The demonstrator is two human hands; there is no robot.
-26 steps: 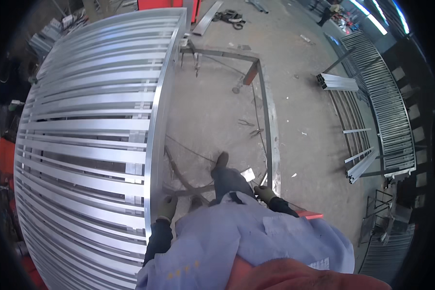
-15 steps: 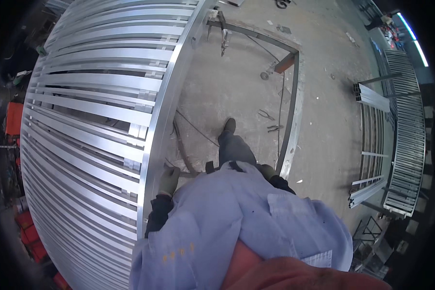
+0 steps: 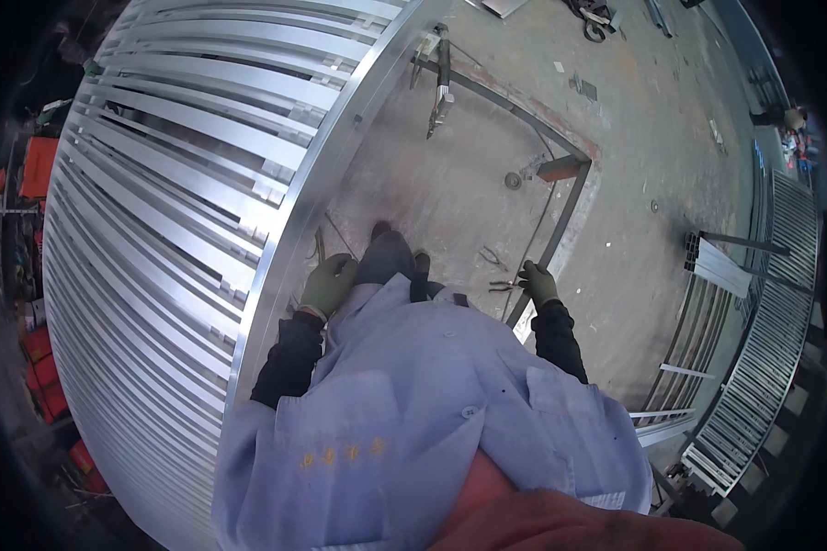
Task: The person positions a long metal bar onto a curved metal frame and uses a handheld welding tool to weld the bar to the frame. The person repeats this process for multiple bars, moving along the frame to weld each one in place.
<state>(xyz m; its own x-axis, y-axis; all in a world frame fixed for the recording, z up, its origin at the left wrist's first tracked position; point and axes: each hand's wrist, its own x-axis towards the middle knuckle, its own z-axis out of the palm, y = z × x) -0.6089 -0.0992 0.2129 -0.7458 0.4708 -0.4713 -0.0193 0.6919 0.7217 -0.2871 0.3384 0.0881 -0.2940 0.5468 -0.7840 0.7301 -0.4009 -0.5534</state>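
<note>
My left hand (image 3: 329, 286), in a green glove, hangs beside the side rail of a large silver slatted metal panel (image 3: 170, 248). Its fingers are loosely curled, with nothing visible in them. My right hand (image 3: 539, 284), gloved alike, hovers over the dark steel frame (image 3: 560, 220), fingers slightly bent and apart; it shows no object. Whether it touches the frame I cannot tell. Between my hands, close to the right one, two plier-like hand tools (image 3: 503, 286) lie on the floor. A long hand tool (image 3: 442, 92) hangs at the frame's far left corner by the panel.
A rust-brown block (image 3: 560, 169) sits at the frame's far right corner, with a small round disc (image 3: 513, 181) near it. Cables trail across the concrete floor. Another slatted panel (image 3: 758, 340) and metal profiles (image 3: 721, 266) stand at right. Red boxes (image 3: 41, 167) line the left.
Both hands have come up into fuller view, the right one now beside the frame. My view has turned, and my feet have shifted left in it.
</note>
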